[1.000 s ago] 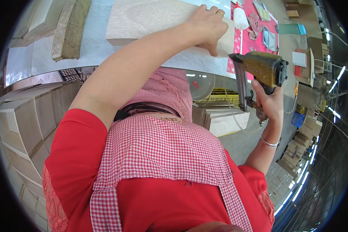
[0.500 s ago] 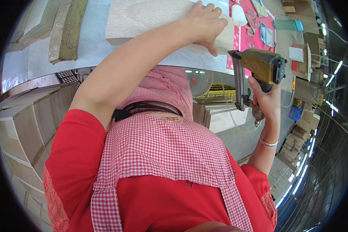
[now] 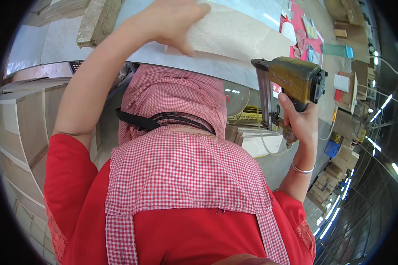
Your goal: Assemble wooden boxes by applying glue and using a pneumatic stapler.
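My right hand (image 3: 303,123) is wrapped round the handle of a yellow and black pneumatic nail gun (image 3: 294,77), held upright off the table's front edge. Its nose is close to the right part of a pale wooden piece (image 3: 239,33) on the table, with a gap between them. At the left end of that wood is my left hand (image 3: 172,22), thumb and fingers spread apart. Whether it touches the wood I cannot tell; part of the hand is cut off by the upper edge of the view.
A brown-wrapped block (image 3: 99,24) lies on the table at the left. To the right, a white squeeze bottle (image 3: 288,33) stands by a pink sheet (image 3: 316,44). Stacked wooden panels (image 3: 31,128) fill the lower left. An air hose (image 3: 263,143) hangs below the nail gun.
My left hand has moved left, from the right part of the wood to its left end. The wood appears turned, its right end nearer me. The nail gun stays in my right hand.
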`<control>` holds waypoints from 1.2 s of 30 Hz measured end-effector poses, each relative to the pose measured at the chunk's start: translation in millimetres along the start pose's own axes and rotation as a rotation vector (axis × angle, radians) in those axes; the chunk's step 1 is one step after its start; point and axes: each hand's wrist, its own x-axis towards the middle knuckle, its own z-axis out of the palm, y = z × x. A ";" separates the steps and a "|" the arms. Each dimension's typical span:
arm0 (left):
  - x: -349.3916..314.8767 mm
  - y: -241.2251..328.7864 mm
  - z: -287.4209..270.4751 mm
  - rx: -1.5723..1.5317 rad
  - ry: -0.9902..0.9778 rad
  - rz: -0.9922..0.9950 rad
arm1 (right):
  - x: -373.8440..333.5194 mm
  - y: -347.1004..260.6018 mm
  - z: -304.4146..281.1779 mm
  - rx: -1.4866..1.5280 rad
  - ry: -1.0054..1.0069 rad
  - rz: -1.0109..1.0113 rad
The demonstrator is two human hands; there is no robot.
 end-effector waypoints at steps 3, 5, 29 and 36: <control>-2.5 0.1 2.0 -0.030 0.038 0.008 | -1.2 -5.3 3.2 -0.043 -0.055 0.022; -3.9 -1.4 4.6 -0.046 0.058 0.012 | -1.9 -6.1 4.0 -0.048 -0.058 0.019; 2.3 -17.1 25.5 -0.101 0.081 0.051 | 5.7 -22.3 9.1 -0.159 -0.069 0.011; -29.1 -54.7 71.4 -0.129 0.651 0.368 | 1.7 -35.7 22.9 -0.116 -0.029 -0.050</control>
